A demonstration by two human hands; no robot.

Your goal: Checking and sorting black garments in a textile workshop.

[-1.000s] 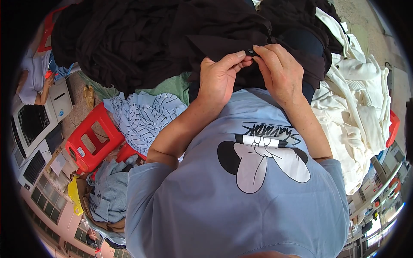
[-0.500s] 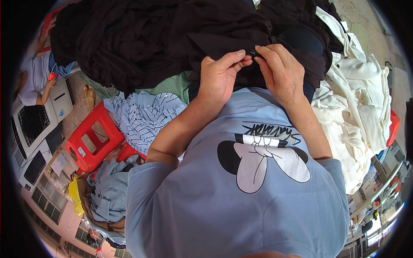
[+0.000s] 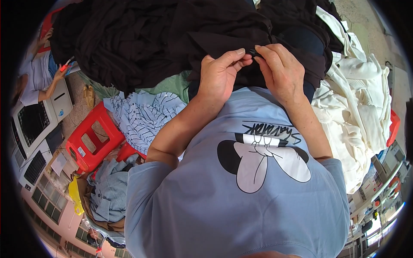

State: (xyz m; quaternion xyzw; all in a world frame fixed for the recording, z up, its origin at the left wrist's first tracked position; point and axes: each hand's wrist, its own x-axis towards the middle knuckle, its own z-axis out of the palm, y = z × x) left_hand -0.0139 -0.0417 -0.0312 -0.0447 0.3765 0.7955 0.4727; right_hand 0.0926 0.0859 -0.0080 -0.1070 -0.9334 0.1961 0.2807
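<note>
A dark, almost black garment (image 3: pixel 223 28) lies heaped across my lap and spreads to the far left. Over its near edge, my left hand (image 3: pixel 218 74) is closed, thumb against the fingers, pinching at the dark cloth. My right hand (image 3: pixel 282 71) is closed too, its thumb and forefinger meeting on a small black piece (image 3: pixel 254 53) right beside my left fingertips. Whether that piece belongs to the garment or is a separate item, I cannot tell. The fingertips of both hands nearly touch.
White knit garments (image 3: pixel 350 116) are piled at my right. To my left are a striped blue shirt (image 3: pixel 148 114), a red plastic stool (image 3: pixel 92 137) and a bag of blue-grey clothes (image 3: pixel 107 193). Further left, another person's hand (image 3: pixel 58 75) holds an orange-handled tool (image 3: pixel 64 67).
My hands stay almost in place, pinched together over the dark cloth. At the left, the other person's hand has lifted the orange-handled tool up and to the right.
</note>
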